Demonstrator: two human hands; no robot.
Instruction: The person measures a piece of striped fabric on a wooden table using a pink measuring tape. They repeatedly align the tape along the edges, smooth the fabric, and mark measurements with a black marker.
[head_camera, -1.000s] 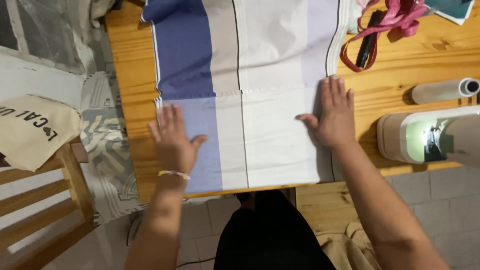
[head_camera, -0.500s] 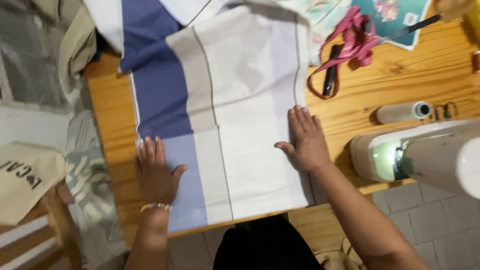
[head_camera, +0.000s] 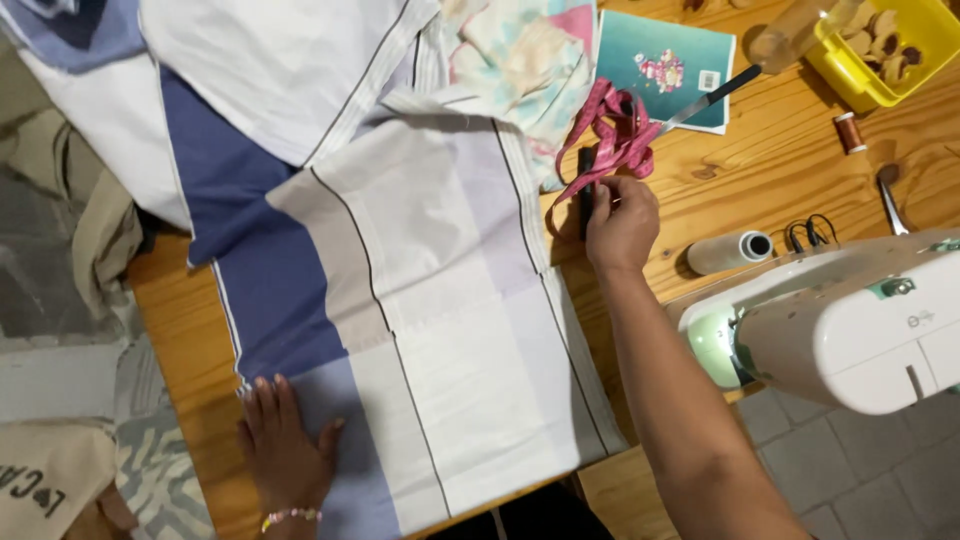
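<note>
The wooden tabletop (head_camera: 770, 190) fills the view, and over its left half lies the largest thing, a striped cotton cloth in blue, grey and white panels (head_camera: 420, 330), spread flat with its near edge hanging at 6 o'clock, probably so it can be smoothed and measured. At 3 o'clock stands a white sewing machine (head_camera: 850, 320), and just beyond it, toward 2 o'clock, a pale thread cone (head_camera: 728, 252) lies on its side. A teal printed booklet (head_camera: 665, 68) sits at 1 o'clock, and a yellow plastic tray (head_camera: 890, 50) of small pieces fills the far corner beside it. The left hand (head_camera: 285, 450) lies at 7 o'clock, open and flat with fingers spread on the cloth's blue panel, seemingly pinning it against slipping. The right hand (head_camera: 620, 225), just right of centre toward 1 o'clock, is closed around the dark handles of 1 pair of scissors (head_camera: 586, 195), which rest on the wood at the cloth's right edge, tangled with a pink ribbon (head_camera: 615, 135); the blade (head_camera: 708, 100) points toward the booklet.
</note>
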